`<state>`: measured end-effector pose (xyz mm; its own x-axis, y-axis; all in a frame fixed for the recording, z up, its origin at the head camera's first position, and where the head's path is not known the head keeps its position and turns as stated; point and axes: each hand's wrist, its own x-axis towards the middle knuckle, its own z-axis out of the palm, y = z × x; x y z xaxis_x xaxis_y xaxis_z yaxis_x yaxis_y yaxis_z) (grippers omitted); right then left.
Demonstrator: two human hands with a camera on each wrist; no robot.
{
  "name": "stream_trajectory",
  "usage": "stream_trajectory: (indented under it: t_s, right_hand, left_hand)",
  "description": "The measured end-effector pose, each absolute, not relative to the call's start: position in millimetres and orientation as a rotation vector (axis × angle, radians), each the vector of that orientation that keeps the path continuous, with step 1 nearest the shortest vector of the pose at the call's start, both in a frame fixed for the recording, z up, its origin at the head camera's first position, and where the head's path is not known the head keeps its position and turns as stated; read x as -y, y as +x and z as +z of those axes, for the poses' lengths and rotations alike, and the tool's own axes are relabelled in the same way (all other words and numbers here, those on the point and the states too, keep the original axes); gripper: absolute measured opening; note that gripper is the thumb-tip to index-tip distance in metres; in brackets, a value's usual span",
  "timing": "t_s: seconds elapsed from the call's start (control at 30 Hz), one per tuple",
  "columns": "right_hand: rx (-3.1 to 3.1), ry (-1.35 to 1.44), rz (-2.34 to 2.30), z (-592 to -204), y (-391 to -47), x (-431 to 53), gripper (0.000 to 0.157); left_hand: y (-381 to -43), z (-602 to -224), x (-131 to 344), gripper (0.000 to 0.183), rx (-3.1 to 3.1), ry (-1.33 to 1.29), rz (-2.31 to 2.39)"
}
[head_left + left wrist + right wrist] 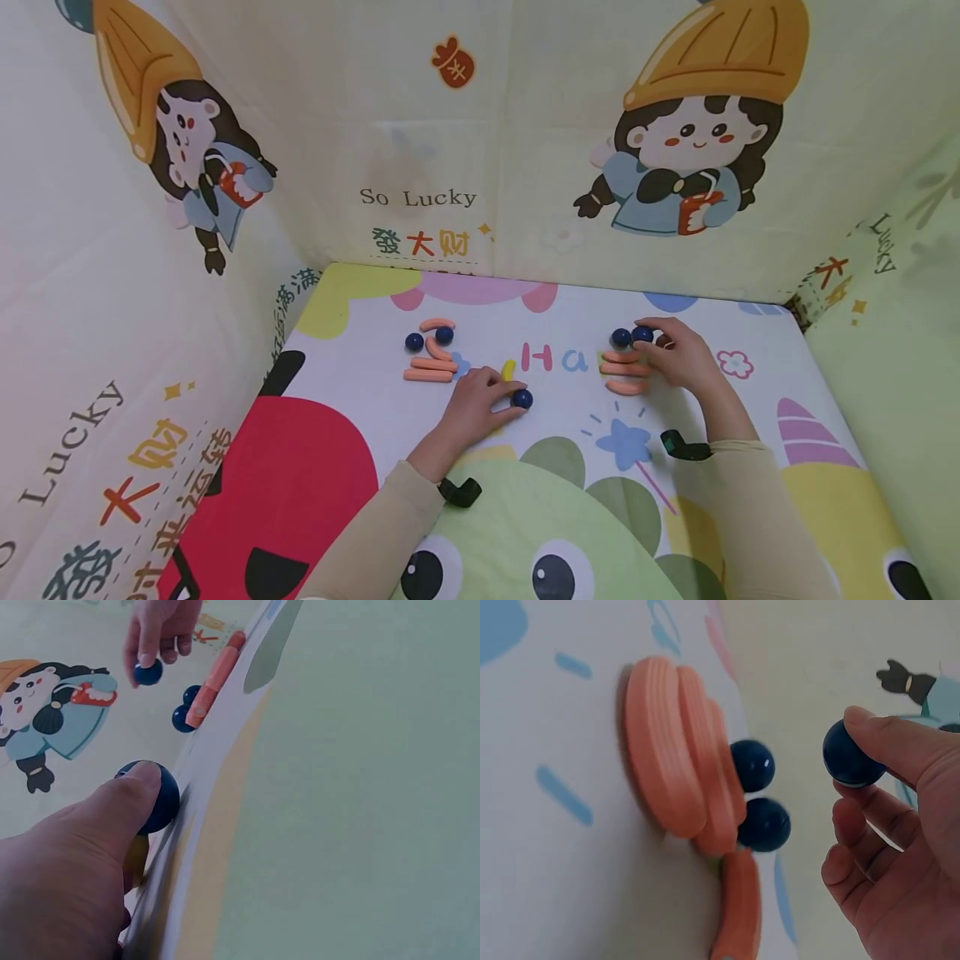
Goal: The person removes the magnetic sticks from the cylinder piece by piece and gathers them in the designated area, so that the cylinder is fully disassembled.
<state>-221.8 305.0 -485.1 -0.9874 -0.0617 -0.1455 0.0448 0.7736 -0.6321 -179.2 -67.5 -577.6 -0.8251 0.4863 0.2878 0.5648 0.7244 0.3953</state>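
In the head view my left hand [474, 406] pinches a dark blue ball [522, 399] between thumb and fingers, low over the table. A small yellow piece [508, 369] shows just behind those fingers, mostly hidden. My right hand [678, 354] holds another dark blue ball [853, 754] between thumb and fingertip, raised off the table in the right wrist view. Below and beside it lie two more blue balls [754, 766], close against several ridged orange toy sausages [664, 746]. From the head view, the raised ball overlaps this group at its far right.
To the left is a second group: two blue balls [414, 342] among several orange sausages [429, 375]. The table mat [465, 292] carries printed cartoons and letters. Printed cloth walls [525, 167] enclose the back and both sides.
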Motion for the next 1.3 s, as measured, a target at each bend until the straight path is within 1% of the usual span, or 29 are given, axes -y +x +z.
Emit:
stream_trajectory:
  t_s: [0.27,0.5,0.67,0.97,1.3]
  right_hand:
    - [-2.822,0.087,-1.006,-504.7,-220.7,-327.5,0.06]
    - [-2.781,0.222,-0.971,-516.7,-225.6,-338.7,0.067]
    - [-2.748,0.251,-0.983,-524.6,-228.8,-344.2,0.068]
    - [-2.752,0.259,-0.988,-530.2,-232.1,-344.4,0.063]
    - [-2.738,0.29,-0.989,-534.9,-234.0,-345.5,0.065]
  left_hand:
    - [-179.9,-578.4,67.7,0.04,2.75,-0.879,-0.649]
    - [-178.9,-576.9,68.0,0.042,2.782,-0.867,-0.658]
    - [-179.5,-577.9,67.9,0.042,2.802,-0.84,-0.694]
    - [-179.8,-579.1,68.5,0.039,2.765,-0.841,-0.718]
    - [-179.0,-577.4,68.1,0.04,2.76,-0.821,-0.739]
